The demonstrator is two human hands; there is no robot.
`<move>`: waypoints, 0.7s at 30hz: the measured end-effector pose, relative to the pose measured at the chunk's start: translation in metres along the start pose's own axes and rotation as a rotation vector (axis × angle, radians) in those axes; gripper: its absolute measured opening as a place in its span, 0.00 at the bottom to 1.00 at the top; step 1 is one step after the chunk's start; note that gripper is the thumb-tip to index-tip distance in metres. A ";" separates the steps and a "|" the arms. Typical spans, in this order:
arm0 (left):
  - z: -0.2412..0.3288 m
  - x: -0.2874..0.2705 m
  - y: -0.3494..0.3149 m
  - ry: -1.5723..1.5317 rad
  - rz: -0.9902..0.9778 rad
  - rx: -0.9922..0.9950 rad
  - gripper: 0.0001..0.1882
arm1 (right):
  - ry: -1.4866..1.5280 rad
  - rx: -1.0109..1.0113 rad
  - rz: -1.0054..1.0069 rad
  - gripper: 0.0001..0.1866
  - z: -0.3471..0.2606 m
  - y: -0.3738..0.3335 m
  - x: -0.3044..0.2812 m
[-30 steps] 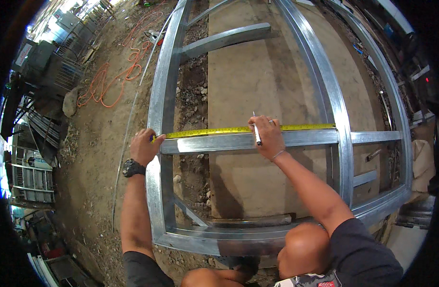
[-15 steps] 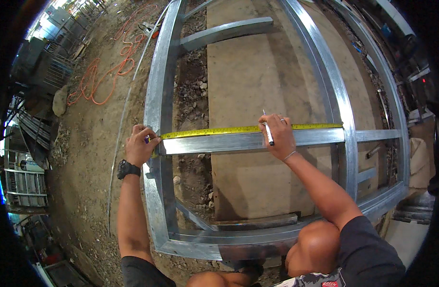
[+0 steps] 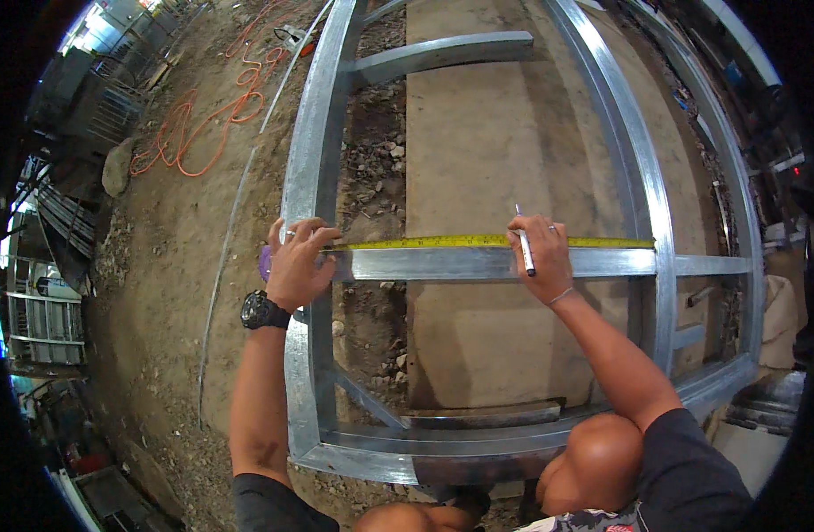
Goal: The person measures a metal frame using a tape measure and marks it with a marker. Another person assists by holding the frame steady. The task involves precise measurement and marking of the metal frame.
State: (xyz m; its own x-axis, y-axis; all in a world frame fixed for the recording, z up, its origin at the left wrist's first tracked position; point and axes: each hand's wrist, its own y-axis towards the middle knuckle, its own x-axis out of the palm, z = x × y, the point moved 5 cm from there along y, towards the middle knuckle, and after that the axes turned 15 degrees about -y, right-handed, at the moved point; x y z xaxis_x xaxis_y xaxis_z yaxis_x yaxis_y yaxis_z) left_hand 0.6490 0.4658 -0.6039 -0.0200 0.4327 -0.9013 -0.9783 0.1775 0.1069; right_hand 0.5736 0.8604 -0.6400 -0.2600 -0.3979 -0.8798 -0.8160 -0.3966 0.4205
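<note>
A yellow tape measure blade point(image 3: 424, 242) stretches along the far edge of a shiny metal crossbar point(image 3: 442, 263), from the left side beam point(image 3: 309, 168) to the middle beam point(image 3: 648, 191). My left hand point(image 3: 299, 266) grips the tape measure at the left beam, fingers bent over the beam's top. Part of a purple case point(image 3: 265, 263) shows beside that hand; the rest is hidden. In my right hand point(image 3: 544, 257) is a white marker pen point(image 3: 525, 253) with a black end, held in a pinch above the crossbar. That hand touches or nearly touches the tape.
Metal frame members surround a brown board point(image 3: 478, 355) on the ground. A short metal piece point(image 3: 451, 53) juts from the left beam. On the dirt at left lie an orange cord point(image 3: 198, 146) and a long thin rod point(image 3: 234, 217). My knee point(image 3: 602, 461) is by the near beam.
The view has shifted slightly, moving the frame rightward in the picture. My left hand has moved further over the left beam, fingers more spread, and more of the purple case shows. My right hand keeps the marker.
</note>
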 end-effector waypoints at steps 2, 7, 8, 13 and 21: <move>0.012 0.014 0.011 -0.138 -0.030 -0.039 0.15 | -0.019 -0.021 0.038 0.08 0.001 -0.001 0.001; 0.014 0.038 0.014 -0.263 0.047 -0.014 0.09 | -0.017 -0.021 0.025 0.07 -0.003 0.002 0.002; 0.015 0.041 0.012 -0.269 0.123 0.018 0.07 | -0.010 -0.025 0.029 0.07 -0.004 0.002 0.001; 0.015 0.049 0.009 -0.209 0.212 0.051 0.05 | -0.005 0.007 -0.008 0.07 -0.001 -0.002 0.004; 0.013 0.056 0.010 -0.103 0.357 0.039 0.03 | -0.038 -0.071 0.017 0.14 0.005 -0.006 0.011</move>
State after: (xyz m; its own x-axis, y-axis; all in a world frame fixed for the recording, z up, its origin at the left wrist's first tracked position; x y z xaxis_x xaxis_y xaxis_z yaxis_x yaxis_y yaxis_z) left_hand 0.6405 0.5031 -0.6480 -0.3363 0.5595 -0.7575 -0.9047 0.0315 0.4249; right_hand 0.5731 0.8625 -0.6534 -0.2940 -0.3740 -0.8796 -0.7732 -0.4479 0.4489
